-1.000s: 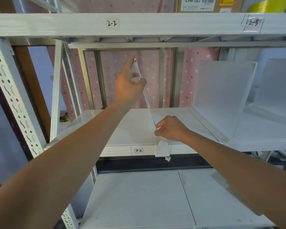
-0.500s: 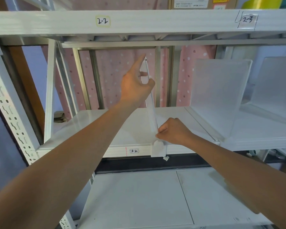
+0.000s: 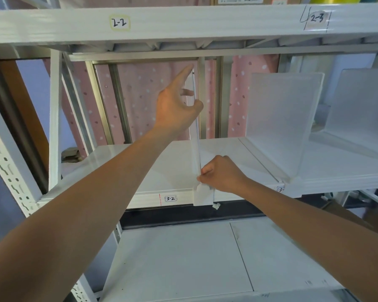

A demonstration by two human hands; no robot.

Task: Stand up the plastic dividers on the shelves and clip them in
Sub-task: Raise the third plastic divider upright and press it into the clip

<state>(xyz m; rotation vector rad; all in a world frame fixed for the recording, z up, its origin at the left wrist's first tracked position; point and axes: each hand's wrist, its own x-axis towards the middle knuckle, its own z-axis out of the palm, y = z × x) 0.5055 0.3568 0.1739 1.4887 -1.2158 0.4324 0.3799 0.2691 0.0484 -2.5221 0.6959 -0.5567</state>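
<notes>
A person stands a clear plastic divider [image 3: 196,136] upright on the middle shelf [image 3: 140,171] of a white metal rack, seen edge-on from the head view so that it reads as a thin, nearly vertical strip. The left hand [image 3: 176,105] reaches up along the divider's upper part, thumb pressed to its near edge and index finger stretched toward its top corner, the other fingers loosely spread behind the sheet. The right hand [image 3: 222,174] is closed in a fist at the divider's foot, thumb and fingers pinching its bottom front corner right at the shelf's lip. Just beneath that grip a white clip piece [image 3: 202,196] hangs over the front edge of the shelf, beside a handwritten label [image 3: 170,198] reading "3-2"; a small scrap of white material [image 3: 216,206] dangles below it. Farther right on the same shelf level, a second frosted divider [image 3: 282,123] stands upright, and a third [image 3: 362,105] stands beyond it near the frame's edge. The beam [image 3: 183,22] above carries labels "2-2" [image 3: 119,22] and "2-3" [image 3: 316,18]. A pink dotted curtain [image 3: 144,101] hangs behind the rack. Below, the lower shelf [image 3: 183,258] lies bare between the person's two outstretched forearms.
</notes>
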